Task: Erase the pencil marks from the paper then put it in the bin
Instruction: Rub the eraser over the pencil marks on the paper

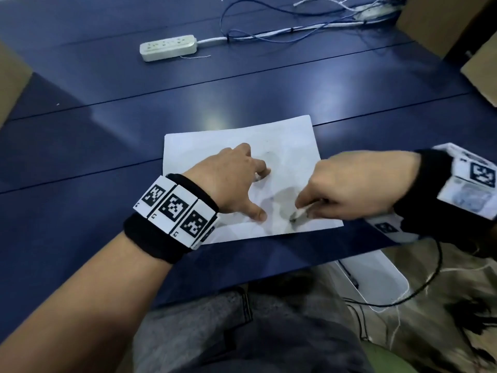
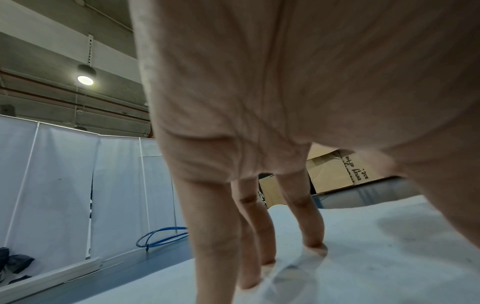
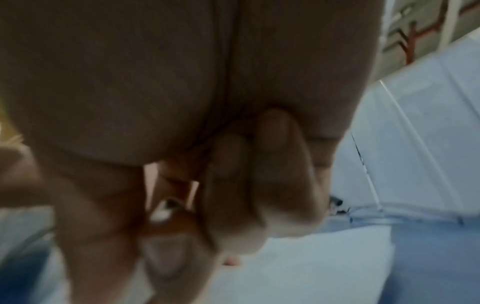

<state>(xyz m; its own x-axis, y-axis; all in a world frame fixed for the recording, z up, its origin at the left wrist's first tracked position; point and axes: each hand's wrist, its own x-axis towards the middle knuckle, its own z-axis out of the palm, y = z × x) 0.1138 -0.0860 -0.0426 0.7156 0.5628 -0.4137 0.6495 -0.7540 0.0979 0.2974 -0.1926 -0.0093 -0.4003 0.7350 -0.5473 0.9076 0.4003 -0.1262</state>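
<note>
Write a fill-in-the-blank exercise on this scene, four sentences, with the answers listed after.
1. The left hand presses its spread fingers on the ____ to steady it.
2. The right hand pinches a small white ____ against the sheet's near edge.
3. The paper lies on a dark ____ table.
4. Beyond the paper, a white ____ strip lies on the table.

Answers: paper; eraser; blue; power
</note>
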